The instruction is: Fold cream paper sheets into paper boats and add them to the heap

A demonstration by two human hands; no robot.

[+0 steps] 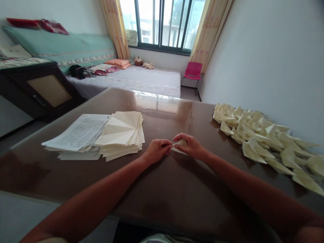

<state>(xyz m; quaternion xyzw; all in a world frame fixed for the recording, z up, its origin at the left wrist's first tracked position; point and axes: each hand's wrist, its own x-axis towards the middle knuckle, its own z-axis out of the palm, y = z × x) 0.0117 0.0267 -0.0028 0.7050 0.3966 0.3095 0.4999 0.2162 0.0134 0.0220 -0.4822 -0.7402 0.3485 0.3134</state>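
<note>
Between my two hands, just above the middle of the table, is a small cream folded paper [180, 148]. My left hand [158, 149] pinches its left tip with closed fingers. Thumb and fingers of my right hand [190, 145] grip its body from the right side. Left of my left hand lies a stack of creased cream paper sheets [121, 130]. On the right, a large heap of folded cream paper pieces [263, 135] spreads along the table edge by the wall. The paper's exact folds are partly covered by my fingers.
The glossy brown table [162, 192] reflects the window [162, 27]. Printed white sheets [79, 131] lie left of the cream stack, touching it. Beyond are a bed [152, 79], a pink chair [192, 71] and a dark cabinet [37, 84].
</note>
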